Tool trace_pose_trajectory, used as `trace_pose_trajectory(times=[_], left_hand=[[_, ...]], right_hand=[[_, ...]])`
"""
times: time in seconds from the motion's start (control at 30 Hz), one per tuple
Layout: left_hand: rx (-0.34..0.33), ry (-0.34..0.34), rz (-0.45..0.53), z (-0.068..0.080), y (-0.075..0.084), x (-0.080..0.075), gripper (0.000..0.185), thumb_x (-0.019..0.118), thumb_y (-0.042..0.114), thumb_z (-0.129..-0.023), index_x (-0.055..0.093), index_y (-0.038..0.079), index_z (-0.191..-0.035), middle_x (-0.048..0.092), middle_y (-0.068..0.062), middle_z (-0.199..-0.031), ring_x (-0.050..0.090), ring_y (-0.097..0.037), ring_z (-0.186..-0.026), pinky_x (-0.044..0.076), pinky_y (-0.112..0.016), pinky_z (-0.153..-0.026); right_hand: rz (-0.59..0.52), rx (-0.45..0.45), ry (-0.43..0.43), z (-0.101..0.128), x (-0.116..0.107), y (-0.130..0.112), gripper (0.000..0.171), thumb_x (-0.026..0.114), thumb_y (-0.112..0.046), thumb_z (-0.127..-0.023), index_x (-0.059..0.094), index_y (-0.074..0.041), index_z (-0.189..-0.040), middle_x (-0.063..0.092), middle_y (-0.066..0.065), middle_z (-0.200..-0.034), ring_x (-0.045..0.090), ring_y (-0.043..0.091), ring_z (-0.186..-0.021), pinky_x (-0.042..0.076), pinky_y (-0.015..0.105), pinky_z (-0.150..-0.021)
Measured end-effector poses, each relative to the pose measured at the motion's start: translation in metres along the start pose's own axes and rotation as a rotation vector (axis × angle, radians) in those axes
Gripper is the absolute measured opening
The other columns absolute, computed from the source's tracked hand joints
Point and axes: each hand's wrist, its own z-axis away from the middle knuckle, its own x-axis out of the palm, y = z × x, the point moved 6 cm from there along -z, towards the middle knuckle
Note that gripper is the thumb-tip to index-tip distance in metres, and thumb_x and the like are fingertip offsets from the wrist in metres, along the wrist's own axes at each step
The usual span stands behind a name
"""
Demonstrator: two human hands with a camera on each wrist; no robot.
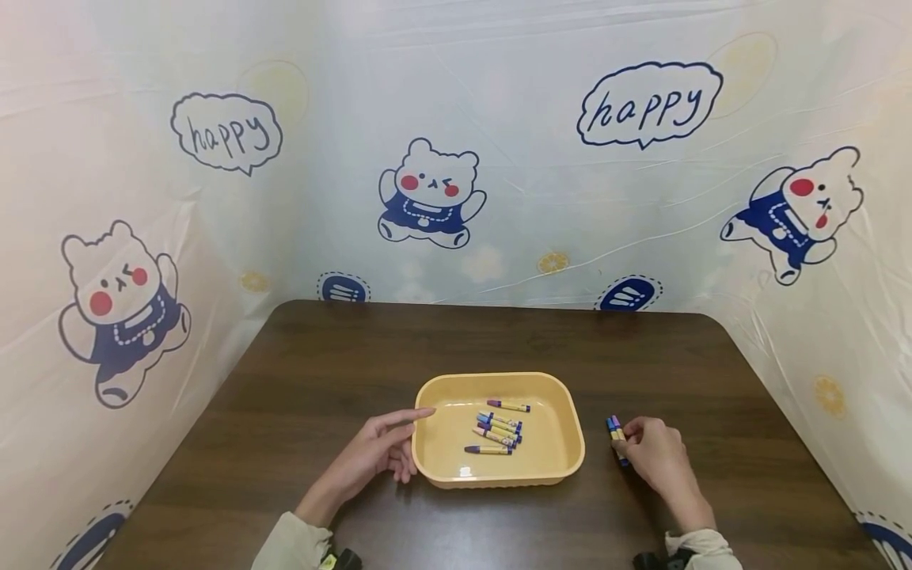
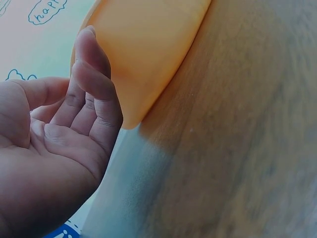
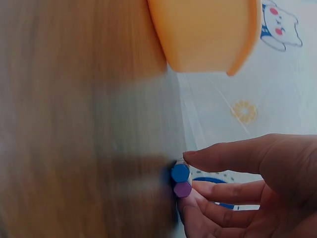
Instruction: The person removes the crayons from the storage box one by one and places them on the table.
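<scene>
Two crayons, one blue [image 3: 180, 173] and one purple [image 3: 183, 189], lie side by side on the table to the right of a yellow tray [image 1: 552, 443]. My right hand [image 1: 655, 455] pinches the pair between thumb and fingers. In the head view they have yellow wrappers with dark bands. Several more crayons [image 1: 492, 450] lie inside the tray, mostly grouped around its middle. My left hand [image 1: 374, 449] is at the tray's left side, its index finger reaching over the rim and the other fingers loosely bent against or near the outer wall.
The dark brown wooden table [image 1: 499, 336] has rounded far corners. A pale curtain [image 1: 527, 214] printed with bears and "happy" bubbles surrounds it at the back and both sides. Dark wrist devices [image 1: 347, 560] sit at the cuffs of light sleeves [image 1: 292, 545].
</scene>
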Motion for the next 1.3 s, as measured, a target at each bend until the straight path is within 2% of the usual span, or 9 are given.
trace_pose_trajectory(times=[0.37,0.67,0.9,1.07,1.3], left_hand=[[-0.002,0.006,0.012,-0.002,0.0,-0.001,0.051,0.046,0.027,-0.107,0.039,0.0,-0.151,0.068,-0.011,-0.078,0.065,-0.018,-0.061,0.055,-0.027,-0.056],[-0.017,0.006,0.015,-0.006,-0.001,0.002,0.049,0.046,0.024,-0.107,0.041,0.001,-0.15,0.067,-0.009,-0.077,0.065,-0.018,-0.062,0.055,-0.027,-0.056],[-0.011,0.009,0.014,-0.006,0.0,0.002,0.049,0.046,0.025,-0.107,0.041,0.001,-0.15,0.066,-0.01,-0.077,0.065,-0.017,-0.061,0.055,-0.027,-0.056],[-0.015,0.013,0.017,-0.003,0.0,0.001,0.049,0.048,0.025,-0.107,0.042,0.002,-0.15,0.066,-0.01,-0.077,0.065,-0.017,-0.061,0.055,-0.027,-0.056],[-0.027,0.022,0.026,0.001,-0.002,0.0,0.049,0.047,0.025,-0.107,0.041,0.003,-0.15,0.067,-0.009,-0.077,0.065,-0.017,-0.061,0.055,-0.026,-0.056]], right_hand=[[0.001,0.013,0.0,0.001,-0.003,0.0,0.022,0.077,-0.023,-0.083,0.071,-0.002,-0.086,0.065,0.002,-0.074,0.058,0.021,-0.069,0.044,0.035,-0.057],[0.016,0.025,-0.013,0.005,-0.004,-0.001,0.022,0.075,-0.022,-0.086,0.07,-0.001,-0.087,0.066,0.002,-0.075,0.057,0.02,-0.067,0.044,0.037,-0.057],[0.037,-0.079,0.094,0.01,-0.016,-0.021,0.021,0.075,-0.019,-0.086,0.071,0.001,-0.09,0.066,0.002,-0.075,0.058,0.02,-0.067,0.045,0.038,-0.057],[0.034,-0.158,0.178,0.014,-0.029,-0.043,0.025,0.076,-0.018,-0.084,0.071,0.004,-0.096,0.07,0.008,-0.08,0.065,0.026,-0.074,0.052,0.047,-0.065],[0.044,-0.252,0.213,0.018,-0.042,-0.079,0.022,0.075,-0.012,-0.085,0.071,0.004,-0.1,0.071,0.011,-0.086,0.066,0.028,-0.078,0.054,0.049,-0.069]])
